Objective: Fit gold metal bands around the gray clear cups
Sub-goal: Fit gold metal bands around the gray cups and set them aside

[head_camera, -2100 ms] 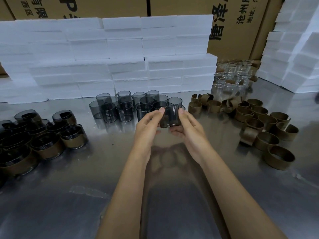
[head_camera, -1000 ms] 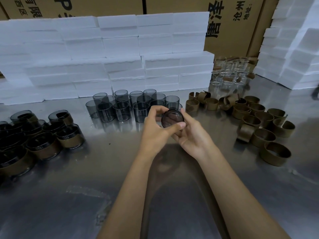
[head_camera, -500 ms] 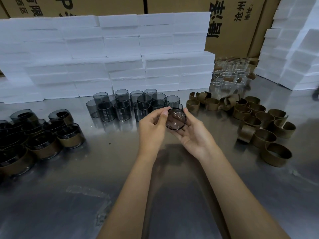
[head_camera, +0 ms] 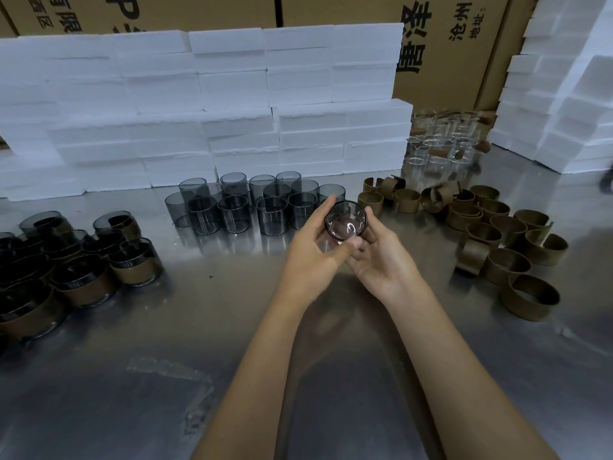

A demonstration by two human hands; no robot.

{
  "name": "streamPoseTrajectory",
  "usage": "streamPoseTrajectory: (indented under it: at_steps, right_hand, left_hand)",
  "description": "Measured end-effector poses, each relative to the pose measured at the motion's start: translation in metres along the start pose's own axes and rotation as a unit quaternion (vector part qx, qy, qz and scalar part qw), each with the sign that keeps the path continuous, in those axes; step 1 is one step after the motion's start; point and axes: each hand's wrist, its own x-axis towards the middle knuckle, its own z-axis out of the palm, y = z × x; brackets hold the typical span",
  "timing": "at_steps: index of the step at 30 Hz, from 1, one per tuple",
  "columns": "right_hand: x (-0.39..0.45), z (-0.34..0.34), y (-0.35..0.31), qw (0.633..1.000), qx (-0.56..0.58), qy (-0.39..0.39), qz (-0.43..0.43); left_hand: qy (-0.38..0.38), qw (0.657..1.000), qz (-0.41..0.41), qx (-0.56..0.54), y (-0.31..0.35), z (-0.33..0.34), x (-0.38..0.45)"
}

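Both hands hold one gray cup (head_camera: 345, 221) just in front of the cup cluster (head_camera: 252, 204), its mouth tipped toward the camera; the left hand (head_camera: 315, 250) pinches the rim between thumb and fingers; the right hand (head_camera: 381, 257) cradles it from below, fingers curled loosely under. No band is on it yet, so this looks like the check-and-orient step before fitting; the loose bands (head_camera: 497, 234) lie well to the right of the cluster, the banded cups (head_camera: 83, 260) well to its left. Next, one hand likely must free itself to fetch a band, then slide it squarely over the cup.
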Motion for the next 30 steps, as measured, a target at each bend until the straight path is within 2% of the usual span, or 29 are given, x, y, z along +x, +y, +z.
streamPoseTrajectory:
  at_steps: [3, 6, 8, 11, 14, 17, 20, 24, 30]
  right_hand:
    - [-0.001, 0.001, 0.003, 0.999, -0.035, -0.016, -0.012]
    - [-0.004, 0.001, 0.004, 0.996, -0.08, -0.033, -0.017]
    - [-0.006, 0.004, 0.005, 0.99, -0.133, -0.013, -0.036]
    - [-0.01, 0.015, 0.013, 0.953, -0.272, 0.035, -0.131]
    - [-0.015, 0.021, 0.023, 0.903, -0.369, -0.005, -0.222]
    - [-0.015, 0.019, 0.026, 0.876, -0.404, -0.053, -0.256]
    - [-0.015, 0.018, 0.027, 0.867, -0.412, -0.058, -0.276]
    - [-0.014, 0.018, 0.027, 0.858, -0.415, -0.045, -0.299]
    - [-0.006, 0.014, 0.03, 0.846, -0.43, 0.022, -0.314]
  left_hand:
    - [0.048, 0.998, 0.013, 0.04, -0.004, 0.0, 0.002]
    - [0.103, 0.994, 0.016, -0.042, -0.003, -0.009, 0.006]
    - [0.14, 0.982, -0.008, -0.126, -0.003, -0.017, 0.009]
    - [0.127, 0.942, -0.072, -0.303, -0.001, -0.023, 0.01]
    - [0.098, 0.913, -0.117, -0.379, 0.0, -0.023, 0.01]
    - [0.051, 0.906, -0.163, -0.387, 0.002, -0.019, 0.009]
    - [0.037, 0.906, -0.178, -0.383, 0.003, -0.016, 0.008]
    - [0.029, 0.913, -0.174, -0.367, 0.001, -0.016, 0.008]
    - [0.004, 0.924, -0.173, -0.341, -0.002, -0.016, 0.006]
